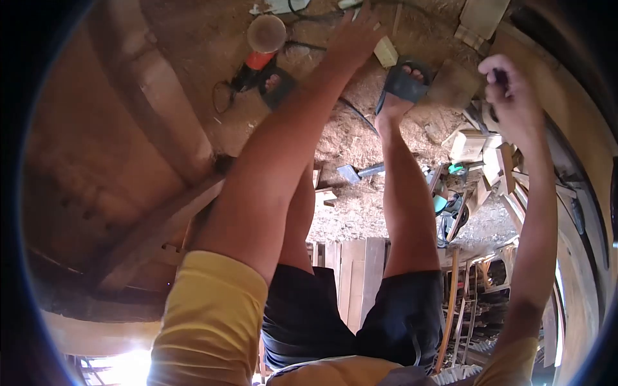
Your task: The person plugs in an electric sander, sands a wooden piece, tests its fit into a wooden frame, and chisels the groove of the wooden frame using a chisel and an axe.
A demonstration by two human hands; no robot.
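My left hand point(356, 40) reaches down to the ground at the top of the view, its fingers stretched out and a little apart. Just to its right lies a small pale wood block point(386, 53); I cannot tell whether they touch. A whitish piece point(349, 4) shows by the fingertips. On the right, my right hand point(512, 96) is raised with curled fingers; a dark patch inside the curl could be shadow or a small object. Left of my left hand rests an orange and black angle grinder point(259, 59) with a round disc point(266, 33).
A hammer point(360, 171) lies on the sawdust-strewn ground between my legs. Wood offcuts point(473, 147) and a power tool with green parts point(444, 204) are piled at right. A black cable point(357, 114) crosses near my sandalled feet. Large wooden panels point(129, 128) stand on the left.
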